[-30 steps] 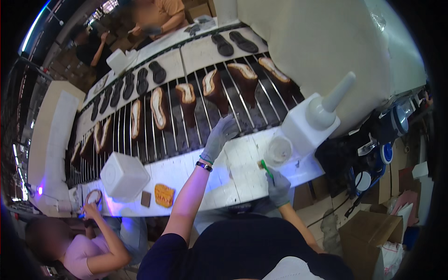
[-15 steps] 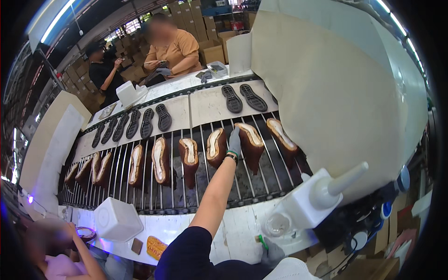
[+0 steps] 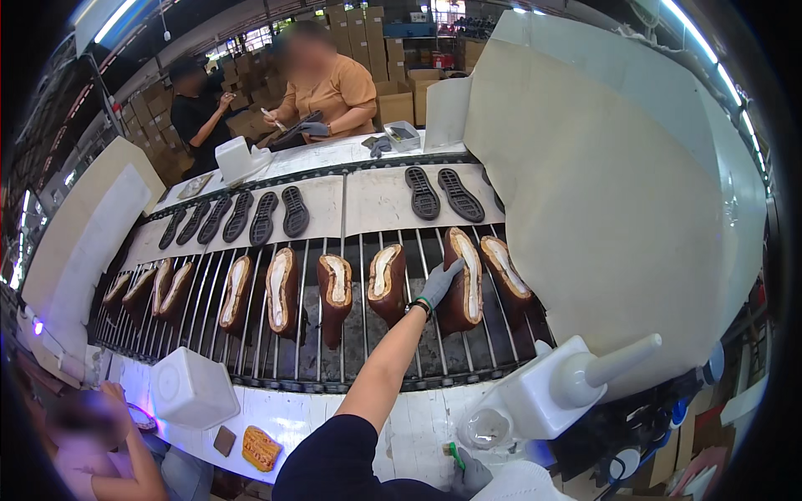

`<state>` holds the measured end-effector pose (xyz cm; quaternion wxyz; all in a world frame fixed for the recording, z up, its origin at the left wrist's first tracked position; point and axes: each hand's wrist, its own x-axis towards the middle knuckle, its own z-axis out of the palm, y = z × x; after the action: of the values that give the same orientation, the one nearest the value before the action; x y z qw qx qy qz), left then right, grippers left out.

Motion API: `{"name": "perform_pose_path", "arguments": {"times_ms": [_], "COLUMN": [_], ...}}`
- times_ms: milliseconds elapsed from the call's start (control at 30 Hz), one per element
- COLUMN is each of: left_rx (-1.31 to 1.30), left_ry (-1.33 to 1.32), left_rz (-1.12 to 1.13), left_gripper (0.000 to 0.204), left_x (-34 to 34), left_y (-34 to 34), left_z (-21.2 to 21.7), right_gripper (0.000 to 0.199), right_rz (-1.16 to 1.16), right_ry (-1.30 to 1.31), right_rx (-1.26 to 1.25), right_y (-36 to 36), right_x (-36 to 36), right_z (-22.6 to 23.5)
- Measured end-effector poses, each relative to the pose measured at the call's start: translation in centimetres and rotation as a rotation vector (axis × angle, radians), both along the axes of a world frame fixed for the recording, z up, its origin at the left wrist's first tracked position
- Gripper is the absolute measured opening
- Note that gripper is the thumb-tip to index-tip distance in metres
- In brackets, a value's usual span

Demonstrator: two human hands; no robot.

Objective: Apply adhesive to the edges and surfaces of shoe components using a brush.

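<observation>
Brown shoe upper (image 3: 462, 284), sole side up with a pale insole showing, lay on the metal rod conveyor (image 3: 351, 351), second from the right end of the row. Was touched along its near edge by the gloved left hand (image 3: 439, 282), fingers spread and resting against the side; no closed grip to be seen. Reached out on a bare forearm from a dark sleeve (image 3: 334, 459) at the lower edge. Sat just beside another brown upper (image 3: 505, 271) on the right and a shorter one (image 3: 387, 284) on the left, with more uppers (image 3: 282, 288) lined up farther left along the rods. Right hand (image 3: 469, 474), also gloved, kept low at the white bench (image 3: 284, 417), curled around a small green-tipped tool (image 3: 455, 455). Nearby stood a white box with a cone-shaped nozzle (image 3: 568, 388) and a round clear container (image 3: 487, 427). Beyond the rods, black outsoles (image 3: 439, 194) lay in pairs on white sheets (image 3: 376, 200). Across the line, a person in an orange shirt (image 3: 330, 88) held something dark.
</observation>
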<state>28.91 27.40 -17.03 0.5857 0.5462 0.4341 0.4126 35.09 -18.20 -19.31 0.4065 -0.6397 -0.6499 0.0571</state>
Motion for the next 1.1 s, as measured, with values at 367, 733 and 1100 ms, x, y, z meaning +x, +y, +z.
{"name": "perform_pose_path", "arguments": {"times_ms": [367, 733, 1100], "left_rx": [-0.042, 0.099, 0.328], "left_ry": [-0.518, -0.325, 0.187], "left_rz": [0.442, 0.537, 0.478], "left_gripper": [0.056, 0.047, 0.053], "left_x": [-3.1, -18.1, -18.3], "left_y": [-13.4, -40.3, -48.3], "left_z": [10.0, 7.9, 3.4], "right_gripper": [0.04, 0.045, 0.016], "right_rz": [0.026, -0.046, -0.178], "right_ry": [0.036, 0.18, -0.276], "right_rx": [0.151, 0.115, -0.236], "right_y": [-2.0, 0.0, -0.9], "right_x": [0.1, 2.1, 5.3], "right_z": [0.8, 13.1, 12.1]}}
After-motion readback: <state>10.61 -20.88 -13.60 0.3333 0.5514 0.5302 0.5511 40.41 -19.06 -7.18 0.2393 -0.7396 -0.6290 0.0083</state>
